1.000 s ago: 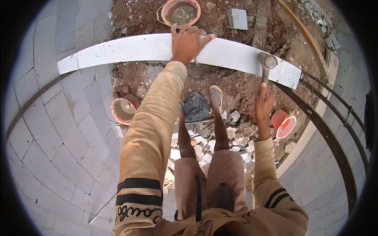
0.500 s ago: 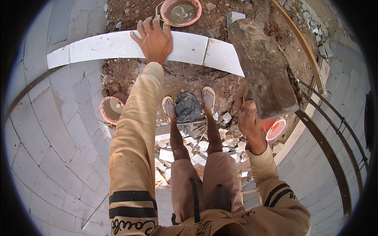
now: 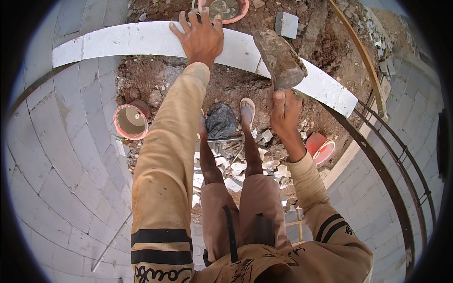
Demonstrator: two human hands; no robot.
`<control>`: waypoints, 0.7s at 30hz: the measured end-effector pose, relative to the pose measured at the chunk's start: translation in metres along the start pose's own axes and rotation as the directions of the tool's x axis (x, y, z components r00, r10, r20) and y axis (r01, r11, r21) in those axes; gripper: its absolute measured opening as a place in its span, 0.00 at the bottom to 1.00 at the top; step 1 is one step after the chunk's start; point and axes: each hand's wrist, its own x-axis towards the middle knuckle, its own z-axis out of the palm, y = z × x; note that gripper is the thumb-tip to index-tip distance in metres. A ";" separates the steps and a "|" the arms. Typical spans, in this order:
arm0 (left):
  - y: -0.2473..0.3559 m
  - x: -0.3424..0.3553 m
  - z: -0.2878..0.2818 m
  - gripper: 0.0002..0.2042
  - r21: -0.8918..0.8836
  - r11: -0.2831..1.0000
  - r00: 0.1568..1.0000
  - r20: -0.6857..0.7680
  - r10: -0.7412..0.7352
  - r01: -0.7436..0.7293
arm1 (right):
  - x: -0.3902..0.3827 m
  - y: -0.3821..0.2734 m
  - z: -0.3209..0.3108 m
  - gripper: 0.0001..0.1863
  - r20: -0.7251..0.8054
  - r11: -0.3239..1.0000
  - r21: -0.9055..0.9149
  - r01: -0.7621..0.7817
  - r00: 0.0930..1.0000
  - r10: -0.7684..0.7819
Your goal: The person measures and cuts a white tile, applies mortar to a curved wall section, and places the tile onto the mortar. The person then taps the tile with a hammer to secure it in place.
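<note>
My left hand [image 3: 200, 38] lies with fingers spread on a curved-looking row of white blocks [image 3: 127, 40] that crosses in front of me. My right hand [image 3: 286, 113] grips a rough, worn brown block that looks like wood [image 3: 281, 59], the thumb pointing up along it. The brown block is over the right part of the row, near a joint between two white blocks. Whether it touches the row I cannot tell. Its grip end is hidden by my fingers.
A bucket of wet grey mix [image 3: 230, 20] stands beyond the row. Another bucket [image 3: 142, 109] is at left, a red one [image 3: 315, 142] at right. A loose grey block [image 3: 286, 24], a black bag [image 3: 221, 123], steel bars [image 3: 402, 153] and broken white pieces [image 3: 233, 184] lie around.
The brown block has moved away from me and to the left, over the white row, with my right hand on it. My left hand stays spread on the row while the view has shifted.
</note>
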 end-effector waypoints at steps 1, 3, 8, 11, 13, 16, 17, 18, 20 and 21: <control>0.000 0.000 0.000 0.23 0.000 1.000 1.000 -0.007 -0.003 0.003 | 0.006 0.001 0.003 0.29 0.021 0.999 -0.031 -0.030 0.999 0.031; 0.001 0.000 0.001 0.24 0.033 0.999 1.000 -0.003 -0.005 0.005 | 0.018 0.004 0.008 0.29 0.063 0.972 -0.218 -0.086 0.993 0.102; 0.003 0.001 -0.005 0.24 0.041 0.999 0.999 0.032 -0.004 0.003 | 0.011 -0.003 -0.003 0.35 0.026 0.988 -0.151 -0.031 0.999 0.035; 0.004 0.001 -0.010 0.24 0.042 0.999 1.000 0.013 0.004 -0.004 | -0.002 -0.013 -0.012 0.37 -0.068 0.995 -0.016 0.101 0.993 -0.102; 0.006 0.001 -0.014 0.20 -0.030 1.000 0.993 -0.122 -0.005 0.002 | -0.002 -0.013 -0.011 0.34 -0.070 0.976 0.131 0.176 0.983 -0.168; 0.005 0.004 -0.017 0.23 -0.087 0.994 0.998 0.026 -0.059 0.061 | 0.009 -0.001 -0.001 0.36 -0.009 0.994 -0.079 0.070 0.997 -0.071; 0.005 0.005 -0.018 0.23 -0.044 0.998 0.999 0.010 -0.035 0.036 | 0.013 0.005 0.004 0.35 0.010 0.952 -0.303 -0.035 0.999 0.040; 0.005 0.006 -0.018 0.24 0.002 1.000 1.000 -0.002 -0.009 0.009 | 0.014 0.012 0.006 0.34 0.021 0.958 -0.281 -0.065 0.997 0.074; 0.004 0.007 -0.019 0.24 0.019 1.000 0.999 -0.052 0.004 -0.003 | 0.012 0.022 0.011 0.34 0.006 0.977 -0.205 -0.053 0.998 0.055; 0.004 0.007 -0.019 0.23 -0.018 1.000 0.997 -0.072 -0.014 0.013 | 0.010 0.025 0.013 0.34 -0.031 0.977 -0.213 -0.012 0.999 0.006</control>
